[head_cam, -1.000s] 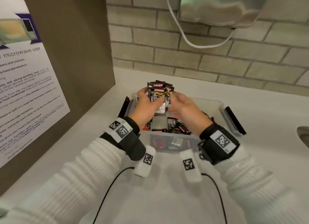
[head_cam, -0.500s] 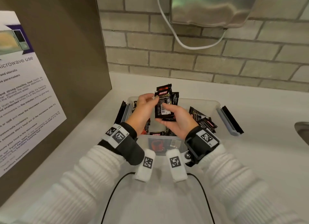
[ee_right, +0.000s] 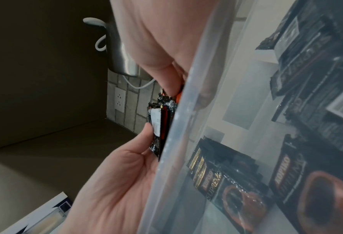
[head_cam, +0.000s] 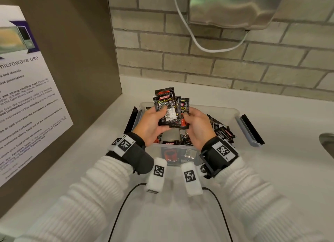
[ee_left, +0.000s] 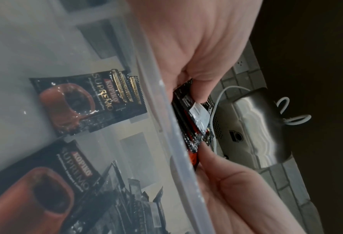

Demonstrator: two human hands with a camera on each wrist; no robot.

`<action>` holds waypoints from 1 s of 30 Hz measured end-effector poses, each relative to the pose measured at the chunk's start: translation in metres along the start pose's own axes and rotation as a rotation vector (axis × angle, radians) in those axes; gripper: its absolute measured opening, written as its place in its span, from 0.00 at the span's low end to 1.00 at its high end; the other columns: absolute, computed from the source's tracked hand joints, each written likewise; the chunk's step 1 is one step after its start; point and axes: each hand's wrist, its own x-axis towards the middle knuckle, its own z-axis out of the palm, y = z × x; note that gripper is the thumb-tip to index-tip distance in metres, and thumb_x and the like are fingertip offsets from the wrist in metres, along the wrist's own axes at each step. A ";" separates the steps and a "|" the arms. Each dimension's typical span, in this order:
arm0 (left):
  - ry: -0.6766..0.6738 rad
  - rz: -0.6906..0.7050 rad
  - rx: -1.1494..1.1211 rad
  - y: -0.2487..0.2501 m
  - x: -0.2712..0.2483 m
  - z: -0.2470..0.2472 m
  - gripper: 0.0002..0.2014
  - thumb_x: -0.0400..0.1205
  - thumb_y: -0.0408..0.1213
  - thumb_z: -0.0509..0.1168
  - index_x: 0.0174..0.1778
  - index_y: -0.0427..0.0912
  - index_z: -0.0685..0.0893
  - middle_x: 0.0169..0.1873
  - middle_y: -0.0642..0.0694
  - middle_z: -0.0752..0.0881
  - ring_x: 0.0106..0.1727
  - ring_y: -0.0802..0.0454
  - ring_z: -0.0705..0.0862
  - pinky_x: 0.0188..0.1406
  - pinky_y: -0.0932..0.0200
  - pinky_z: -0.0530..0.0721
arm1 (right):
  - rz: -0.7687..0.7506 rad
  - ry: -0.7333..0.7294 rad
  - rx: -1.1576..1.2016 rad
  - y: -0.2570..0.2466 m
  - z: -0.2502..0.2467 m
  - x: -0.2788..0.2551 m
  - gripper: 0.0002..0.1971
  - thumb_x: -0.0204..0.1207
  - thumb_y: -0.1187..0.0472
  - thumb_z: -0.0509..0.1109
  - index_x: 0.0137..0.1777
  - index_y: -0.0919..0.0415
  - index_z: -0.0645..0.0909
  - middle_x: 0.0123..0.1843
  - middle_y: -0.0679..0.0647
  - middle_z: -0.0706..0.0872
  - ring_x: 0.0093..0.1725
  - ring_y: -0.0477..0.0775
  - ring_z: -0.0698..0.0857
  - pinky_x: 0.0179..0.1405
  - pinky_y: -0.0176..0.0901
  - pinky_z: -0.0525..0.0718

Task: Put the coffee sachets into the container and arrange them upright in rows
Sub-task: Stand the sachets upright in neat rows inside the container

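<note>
Coffee sachets [head_cam: 169,109] were held upright as a fanned stack above the container [head_cam: 233,113] on the desk [head_cam: 289,169], head view: left hand [head_cam: 151,126] and right hand [head_cam: 197,128] each in a closed grip on the stack. Left wrist view: the stack [ee_left: 194,120] was pinched above the rim. Right wrist view: loose sachets [ee_right: 236,186] were seen lying inside.

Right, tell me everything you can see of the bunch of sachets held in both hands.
The bunch of sachets is several flat, glossy black packets, fanned and roughly upright, held above the clear plastic container. The front one reads KOPIKO SUPREMO in a red banner and yellow letters, with a white barcode panel below; one behind shows a red cup. Edges are serrated. The left hand grips the left side with the thumb across the front; the right hand pinches the lower right corner.
</note>
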 end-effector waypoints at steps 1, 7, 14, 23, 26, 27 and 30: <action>0.013 0.004 -0.001 0.000 0.000 -0.001 0.14 0.86 0.35 0.56 0.68 0.38 0.75 0.59 0.41 0.84 0.61 0.45 0.83 0.54 0.48 0.85 | -0.007 0.041 -0.001 0.000 -0.001 0.001 0.14 0.80 0.75 0.57 0.62 0.67 0.78 0.58 0.64 0.86 0.54 0.59 0.84 0.63 0.57 0.81; 0.058 0.011 -0.050 -0.001 0.002 -0.004 0.09 0.86 0.34 0.56 0.59 0.43 0.78 0.57 0.44 0.84 0.62 0.46 0.82 0.56 0.49 0.84 | -0.021 0.153 0.038 0.000 -0.003 0.004 0.14 0.79 0.75 0.59 0.61 0.65 0.78 0.54 0.60 0.86 0.52 0.57 0.85 0.56 0.52 0.83; 0.099 0.014 0.033 -0.002 0.003 -0.003 0.16 0.86 0.33 0.58 0.70 0.38 0.74 0.61 0.42 0.83 0.60 0.47 0.82 0.50 0.54 0.83 | -0.063 0.232 -0.034 0.002 -0.003 0.004 0.21 0.77 0.77 0.57 0.59 0.50 0.73 0.60 0.61 0.83 0.49 0.56 0.87 0.49 0.52 0.86; 0.047 0.019 0.057 -0.002 0.000 0.000 0.16 0.86 0.32 0.56 0.70 0.37 0.73 0.62 0.39 0.83 0.60 0.47 0.83 0.50 0.55 0.84 | -0.063 0.100 -0.153 0.001 0.003 0.000 0.02 0.77 0.62 0.70 0.44 0.60 0.83 0.45 0.58 0.88 0.43 0.53 0.86 0.45 0.44 0.84; 0.073 0.036 0.010 -0.001 -0.001 0.000 0.10 0.87 0.32 0.55 0.61 0.44 0.76 0.62 0.42 0.83 0.64 0.45 0.81 0.54 0.53 0.83 | -0.074 0.223 -0.128 0.004 -0.001 0.006 0.06 0.79 0.64 0.67 0.41 0.56 0.79 0.48 0.60 0.88 0.45 0.56 0.86 0.49 0.49 0.85; 0.084 0.039 -0.004 -0.001 -0.001 0.000 0.09 0.87 0.32 0.55 0.59 0.46 0.76 0.60 0.44 0.83 0.64 0.46 0.81 0.54 0.52 0.83 | -0.076 0.264 -0.125 0.005 -0.002 0.008 0.05 0.80 0.64 0.65 0.42 0.55 0.78 0.52 0.61 0.88 0.48 0.57 0.86 0.52 0.51 0.84; 0.097 0.031 -0.031 -0.001 0.001 -0.004 0.09 0.87 0.34 0.56 0.58 0.50 0.75 0.56 0.49 0.83 0.64 0.47 0.80 0.58 0.43 0.83 | -0.083 0.316 -0.124 0.006 0.001 0.009 0.06 0.81 0.63 0.61 0.56 0.56 0.75 0.60 0.60 0.84 0.57 0.59 0.84 0.59 0.58 0.83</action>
